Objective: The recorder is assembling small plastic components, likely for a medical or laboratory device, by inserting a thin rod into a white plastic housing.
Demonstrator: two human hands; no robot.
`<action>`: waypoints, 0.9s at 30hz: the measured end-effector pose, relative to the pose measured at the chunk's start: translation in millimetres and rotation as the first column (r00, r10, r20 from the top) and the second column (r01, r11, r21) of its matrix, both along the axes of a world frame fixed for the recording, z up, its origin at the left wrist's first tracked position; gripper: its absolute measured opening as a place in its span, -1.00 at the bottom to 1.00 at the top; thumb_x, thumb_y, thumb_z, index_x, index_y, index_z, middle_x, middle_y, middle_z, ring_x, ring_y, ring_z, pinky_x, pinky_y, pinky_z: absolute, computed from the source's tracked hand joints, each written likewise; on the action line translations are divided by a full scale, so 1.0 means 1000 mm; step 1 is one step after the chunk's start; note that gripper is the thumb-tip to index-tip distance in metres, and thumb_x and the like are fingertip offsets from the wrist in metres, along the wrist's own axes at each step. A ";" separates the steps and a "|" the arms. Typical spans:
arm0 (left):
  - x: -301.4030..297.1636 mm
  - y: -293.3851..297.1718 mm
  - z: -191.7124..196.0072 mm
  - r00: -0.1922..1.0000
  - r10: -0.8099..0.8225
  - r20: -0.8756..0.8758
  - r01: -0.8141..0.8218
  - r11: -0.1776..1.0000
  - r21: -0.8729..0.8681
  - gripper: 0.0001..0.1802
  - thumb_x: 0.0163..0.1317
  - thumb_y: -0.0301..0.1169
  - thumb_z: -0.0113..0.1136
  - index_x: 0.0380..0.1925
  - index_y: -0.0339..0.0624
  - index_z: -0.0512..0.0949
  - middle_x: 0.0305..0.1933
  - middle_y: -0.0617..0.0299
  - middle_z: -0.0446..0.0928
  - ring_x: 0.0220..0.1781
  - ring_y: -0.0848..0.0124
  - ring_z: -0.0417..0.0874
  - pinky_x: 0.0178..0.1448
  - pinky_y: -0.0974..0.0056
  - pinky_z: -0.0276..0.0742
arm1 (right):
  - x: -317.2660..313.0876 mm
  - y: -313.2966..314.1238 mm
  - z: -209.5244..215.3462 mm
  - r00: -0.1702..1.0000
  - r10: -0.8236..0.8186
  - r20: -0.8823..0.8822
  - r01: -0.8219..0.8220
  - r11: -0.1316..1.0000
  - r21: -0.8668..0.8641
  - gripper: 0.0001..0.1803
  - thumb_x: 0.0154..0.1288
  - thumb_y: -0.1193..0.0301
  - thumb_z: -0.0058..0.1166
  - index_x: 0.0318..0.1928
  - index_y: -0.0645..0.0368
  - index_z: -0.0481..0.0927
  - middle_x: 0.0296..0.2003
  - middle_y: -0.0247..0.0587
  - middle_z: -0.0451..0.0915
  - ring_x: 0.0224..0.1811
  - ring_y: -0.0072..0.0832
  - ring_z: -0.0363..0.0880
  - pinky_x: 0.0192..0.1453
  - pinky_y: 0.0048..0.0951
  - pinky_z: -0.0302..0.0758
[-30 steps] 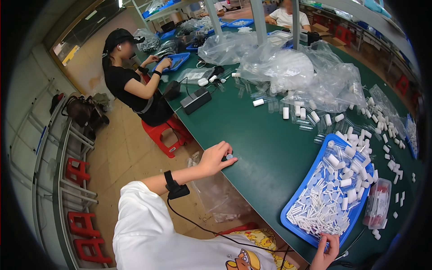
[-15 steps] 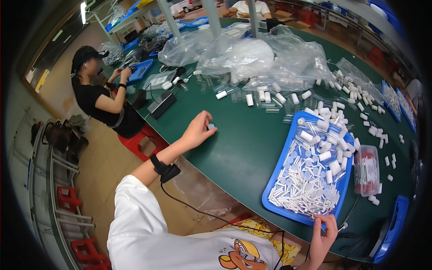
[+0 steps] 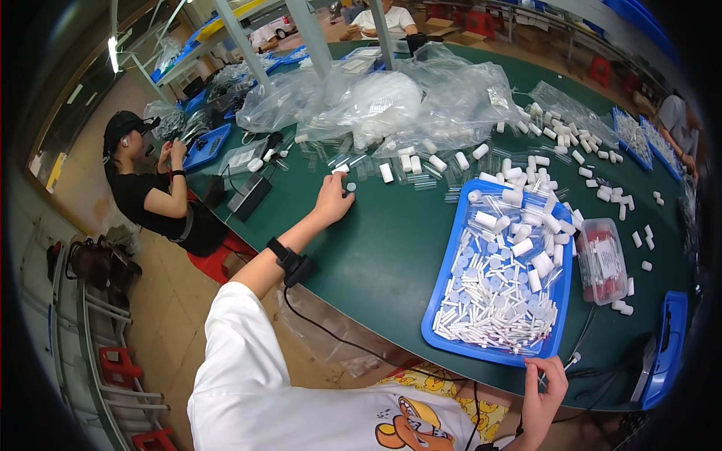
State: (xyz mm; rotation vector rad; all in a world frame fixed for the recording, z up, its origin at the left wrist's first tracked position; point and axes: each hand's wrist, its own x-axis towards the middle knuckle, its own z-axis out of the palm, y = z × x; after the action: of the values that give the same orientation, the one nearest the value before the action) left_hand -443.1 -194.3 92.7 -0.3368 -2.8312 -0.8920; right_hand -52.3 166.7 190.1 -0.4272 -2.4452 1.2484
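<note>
My left hand (image 3: 332, 201) is over the green table, left of the blue tray, with a small round translucent disc (image 3: 351, 187) between thumb and fingers. Its fingertips reach a white cylinder (image 3: 341, 170) lying before them. At the near right corner of the blue tray (image 3: 444, 297), my right hand (image 3: 547, 385) has thumb and forefinger pinched together by the rim; what they hold, if anything, is hidden. Thin white sticks (image 3: 485, 323), pale bluish discs (image 3: 495, 263), clear tubes and white foam-like cylinders (image 3: 522, 247) fill the tray.
Right of the tray stands a clear plastic box (image 3: 602, 263) with reddish contents. Clear plastic bags (image 3: 391, 101) cover the table's far side, with loose white cylinders (image 3: 571, 137) scattered beyond the tray. A co-worker (image 3: 154, 188) sits at the left; a black box (image 3: 248, 197) lies nearer.
My left hand has moved away from me with the disc, up to the white cylinder. My right hand stays by the tray corner. The whole view has shifted slightly.
</note>
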 end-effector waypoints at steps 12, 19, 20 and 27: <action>0.208 0.126 0.082 0.834 -0.545 0.088 0.536 0.837 0.113 -0.80 0.18 -0.47 0.17 -0.17 -0.23 0.53 -0.31 0.11 0.55 -0.32 0.24 0.60 -0.23 0.23 0.53 | -0.012 0.005 -0.028 0.997 -0.081 0.014 0.082 0.971 -0.224 -0.88 0.12 0.64 0.14 -0.29 0.36 0.53 -0.42 -0.16 0.54 -0.35 -0.45 0.52 -0.18 -0.50 0.41; 0.245 0.196 0.057 0.873 -0.477 -0.099 0.487 0.854 0.184 -0.84 0.15 -0.46 0.22 -0.25 -0.23 0.53 -0.34 0.14 0.55 -0.30 0.18 0.61 -0.24 0.22 0.52 | -0.003 0.013 -0.025 0.992 -0.125 -0.025 0.117 0.973 -0.199 -0.88 0.14 0.62 0.15 -0.28 0.35 0.53 -0.41 -0.18 0.56 -0.35 -0.47 0.52 -0.18 -0.50 0.41; 0.247 0.202 0.056 0.862 -0.501 -0.078 0.506 0.842 0.187 -0.81 0.14 -0.46 0.23 -0.24 -0.23 0.52 -0.29 0.12 0.52 -0.25 0.15 0.59 -0.19 0.20 0.52 | -0.001 0.015 -0.025 0.991 -0.131 -0.029 0.123 0.973 -0.196 -0.88 0.14 0.62 0.16 -0.28 0.35 0.53 -0.41 -0.18 0.55 -0.36 -0.47 0.51 -0.19 -0.50 0.41; 0.252 0.221 0.041 0.860 -0.510 -0.032 0.511 0.857 0.069 -0.75 0.10 -0.51 0.24 -0.19 -0.24 0.51 -0.25 0.06 0.44 -0.19 0.10 0.54 -0.13 0.18 0.50 | 0.012 0.029 -0.025 0.986 -0.164 -0.023 0.156 0.970 -0.187 -0.86 0.11 0.65 0.17 -0.28 0.31 0.55 -0.44 -0.19 0.54 -0.38 -0.49 0.48 -0.22 -0.53 0.39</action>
State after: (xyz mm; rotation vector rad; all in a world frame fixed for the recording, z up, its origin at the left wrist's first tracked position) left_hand -191.4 26.3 133.4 -1.1189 -2.7206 -1.0711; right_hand -40.2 195.5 165.3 -0.6320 -2.2219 1.4048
